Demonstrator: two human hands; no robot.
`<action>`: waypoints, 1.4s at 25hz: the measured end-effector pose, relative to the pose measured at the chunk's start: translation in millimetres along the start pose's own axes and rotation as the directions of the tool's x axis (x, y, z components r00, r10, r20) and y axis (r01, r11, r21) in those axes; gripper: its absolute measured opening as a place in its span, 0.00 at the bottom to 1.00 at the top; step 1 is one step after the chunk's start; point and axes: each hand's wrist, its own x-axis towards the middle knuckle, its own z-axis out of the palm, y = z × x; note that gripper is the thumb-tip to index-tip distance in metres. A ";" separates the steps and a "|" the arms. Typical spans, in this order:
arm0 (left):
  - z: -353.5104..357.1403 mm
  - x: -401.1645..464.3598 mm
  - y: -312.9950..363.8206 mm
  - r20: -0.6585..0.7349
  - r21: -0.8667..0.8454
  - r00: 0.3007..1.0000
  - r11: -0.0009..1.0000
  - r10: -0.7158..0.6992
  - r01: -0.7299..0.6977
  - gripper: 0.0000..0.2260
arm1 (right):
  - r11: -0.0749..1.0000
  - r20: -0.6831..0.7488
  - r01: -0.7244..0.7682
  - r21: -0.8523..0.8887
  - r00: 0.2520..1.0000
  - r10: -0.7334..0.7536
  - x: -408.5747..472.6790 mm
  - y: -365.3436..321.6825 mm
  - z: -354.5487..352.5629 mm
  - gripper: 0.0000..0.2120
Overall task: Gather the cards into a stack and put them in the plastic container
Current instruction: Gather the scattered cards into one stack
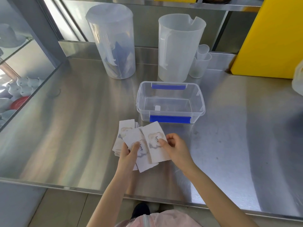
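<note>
Steel desk [65, 136] under a steel shelf, two tall translucent jugs [113, 41] at the rear, a yellow board [270, 38] at right. Clear plastic container [170, 102] mid-desk, open, long axis left to right, bare steel wide on both sides. Just before it, cards [129, 141] fanned, long edges running away; left hand [129, 154] and right hand [177, 148] each with grip pinched closed on a card.

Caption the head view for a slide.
Both hands, left and right, gather cards beside the empty container on the steel table.
</note>
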 end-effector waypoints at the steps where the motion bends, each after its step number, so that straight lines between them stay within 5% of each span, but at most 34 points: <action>1: 1.6 0.3 -0.2 0.014 -0.018 1.000 1.000 0.010 -0.009 0.14 | 0.999 0.005 0.031 -0.036 1.000 -0.031 -1.7 -2.5 4.8 0.04; 7: -2.0 -1.1 -2.8 0.005 -0.053 0.999 0.998 0.037 -0.037 0.15 | 0.899 0.055 0.226 -0.374 0.974 -0.222 -7.5 -9.2 24.4 0.10; 11: -10.4 -1.9 -1.5 -0.035 -0.060 0.999 0.998 0.034 -0.036 0.11 | 0.931 -0.016 0.093 -0.353 0.994 -0.105 21.6 1.8 22.5 0.12; 14: -13.7 -3.0 -1.5 -0.042 -0.065 0.998 0.997 0.040 -0.042 0.10 | 0.807 -0.032 -0.023 -0.590 0.999 0.006 43.2 18.1 28.7 0.21; 19: -20.3 -4.6 -4.7 -0.048 -0.064 0.998 0.997 0.034 -0.037 0.15 | 0.702 -0.087 -0.088 -0.707 0.995 0.038 50.7 29.2 44.0 0.29; 21: -20.5 -4.4 -4.6 -0.045 -0.070 0.998 0.997 0.032 -0.035 0.16 | 0.730 -0.076 -0.093 -0.677 0.996 0.056 51.1 29.8 39.7 0.26; 25: -17.5 -5.1 -3.7 -0.027 -0.038 0.998 0.998 0.048 -0.049 0.15 | 0.937 0.003 -0.065 -0.342 0.998 0.070 33.4 22.5 18.2 0.12; 31: -4.1 -2.6 -4.0 0.003 0.021 0.998 0.998 0.058 -0.058 0.14 | 0.997 -0.025 -0.015 0.073 1.000 0.017 -2.3 -11.0 -21.0 0.06; 35: 7.2 -2.9 -2.5 0.082 -0.061 0.995 0.997 0.060 -0.055 0.16 | 0.990 0.146 0.001 -0.143 0.989 0.020 -14.9 -8.2 -11.1 0.05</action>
